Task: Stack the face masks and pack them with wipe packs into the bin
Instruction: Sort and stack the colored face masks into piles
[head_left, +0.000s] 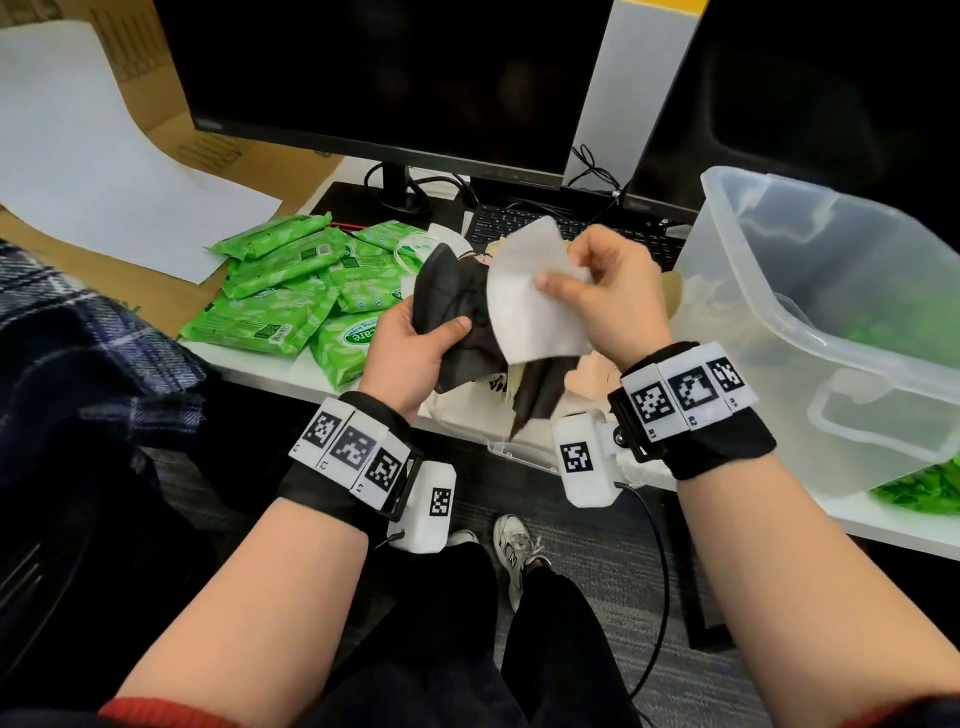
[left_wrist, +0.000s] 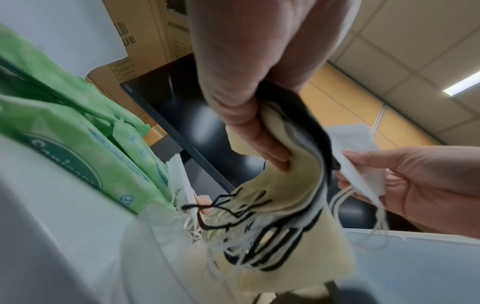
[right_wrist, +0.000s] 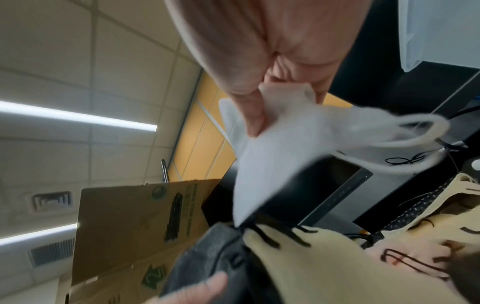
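My left hand (head_left: 415, 343) grips a stack of folded face masks (head_left: 457, 301), black on top with cream and white ones beneath (left_wrist: 280, 197), their ear loops dangling. My right hand (head_left: 597, 291) pinches a white mask (head_left: 535, 301) between thumb and fingers, laid over the right side of the stack; the same white mask (right_wrist: 265, 160) hangs from my fingers in the right wrist view. Several green wipe packs (head_left: 291, 291) lie in a pile on the desk to the left. A clear plastic bin (head_left: 831, 332) stands at the right, with green packs showing through its wall.
More masks, cream and black (head_left: 540, 395), lie on the desk edge under my hands. A monitor (head_left: 384, 78) and keyboard (head_left: 519, 223) sit behind. Cardboard with a white sheet (head_left: 104, 156) lies at the back left. A plaid cloth (head_left: 88, 353) covers the left.
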